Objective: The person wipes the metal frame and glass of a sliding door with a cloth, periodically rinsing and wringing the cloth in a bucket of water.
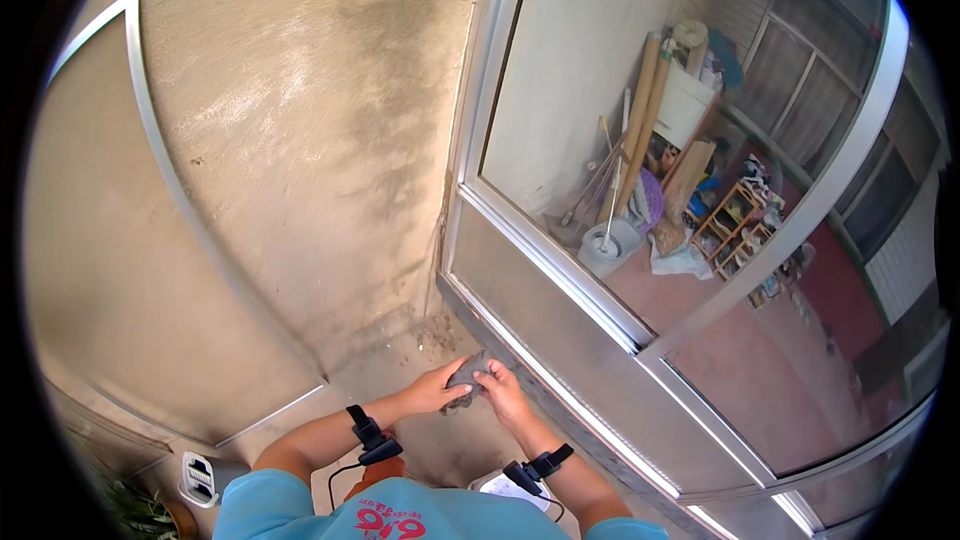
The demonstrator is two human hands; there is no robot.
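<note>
A crumpled dark grey cloth [471, 373] is bunched between my two hands, in front of my body. My left hand [439, 388] grips it from the left, with the thumb over its front. From the right, my right hand [501, 388] pinches its upper part between thumb and fingers. The cloth looks damp, and a loose edge hangs below my fingers. Just beyond and to the right stands the lower frame of an aluminium-framed glass window [570, 300].
A plastered wall [315, 127] meets the window frame ahead. At left leans a metal-edged panel [127, 240]. Near my body are a white bucket [510, 486], a white-and-grey plastic container [199, 480] and a potted plant [142, 502]. Behind the glass stand a mop bucket [600, 259] and shelves [731, 221].
</note>
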